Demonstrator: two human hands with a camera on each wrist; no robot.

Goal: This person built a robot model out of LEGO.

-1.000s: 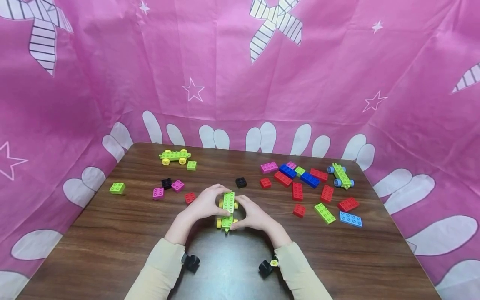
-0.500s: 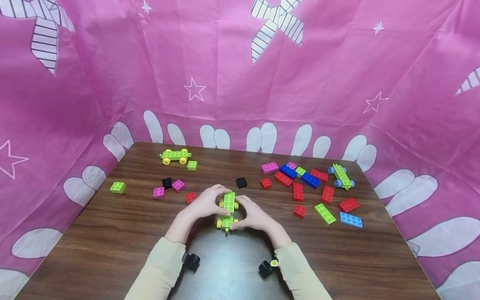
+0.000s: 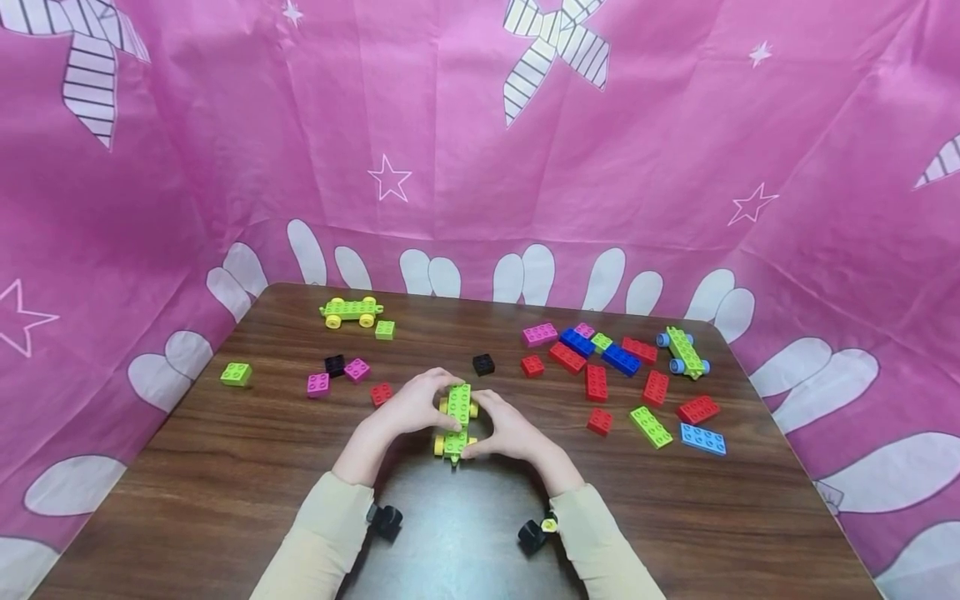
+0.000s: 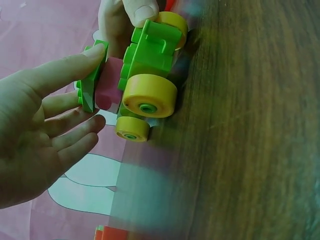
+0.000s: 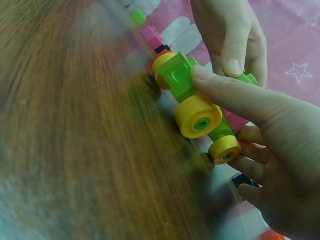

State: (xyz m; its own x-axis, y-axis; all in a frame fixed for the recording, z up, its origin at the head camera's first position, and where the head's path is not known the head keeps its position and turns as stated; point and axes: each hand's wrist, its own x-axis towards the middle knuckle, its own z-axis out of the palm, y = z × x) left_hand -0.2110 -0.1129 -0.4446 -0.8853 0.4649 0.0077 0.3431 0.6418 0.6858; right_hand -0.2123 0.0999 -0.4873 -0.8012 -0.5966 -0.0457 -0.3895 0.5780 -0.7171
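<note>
Wheeled base I viewed remotely: smooth, glossy plastic | loose bricks: looked studded plastic | tabletop: I saw wood grain, glossy sheen | backdrop: looked creased cloth | sleeves: looked matt cloth

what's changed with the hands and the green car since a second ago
Nothing visibly moved; nothing was taken hold of or let go. The left hand still pinches the green top piece, the right hand still holds the wheeled base, and the loose bricks lie where they were.
</note>
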